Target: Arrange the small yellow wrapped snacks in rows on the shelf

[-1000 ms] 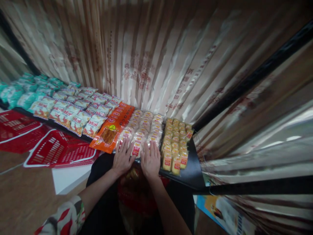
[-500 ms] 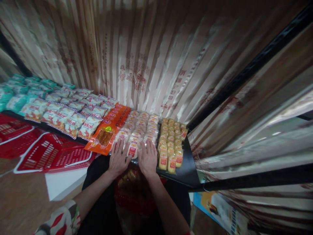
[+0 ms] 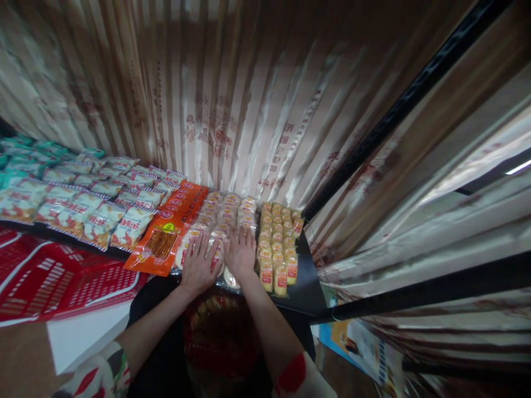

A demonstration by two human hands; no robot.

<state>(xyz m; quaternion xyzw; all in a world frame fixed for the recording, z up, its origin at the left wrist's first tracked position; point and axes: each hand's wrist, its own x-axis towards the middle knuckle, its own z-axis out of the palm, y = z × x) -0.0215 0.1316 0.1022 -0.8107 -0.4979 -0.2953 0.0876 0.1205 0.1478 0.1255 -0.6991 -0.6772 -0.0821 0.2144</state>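
Rows of small wrapped white cakes lie on a black shelf, in clear plastic with red-and-white labels. My left hand lies on the front of these rows, fingers stretched out and spread. Beside it my right hand rests flat on the right-hand rows, its fingers pointing toward the curtain. To the right stand rows of wrapped yellow cakes, apart from my right hand. An orange snack packet with a window showing brown sticks lies just left of my left hand.
Several white snack bags and green bags fill the shelf's left side. A patterned curtain hangs behind, with a black post at the right. Red shopping baskets stand below left. A dark red container sits below my arms.
The view has shifted, so the shelf sits further left. My right hand has moved forward over the white cakes, while my left hand stays on the front rows.
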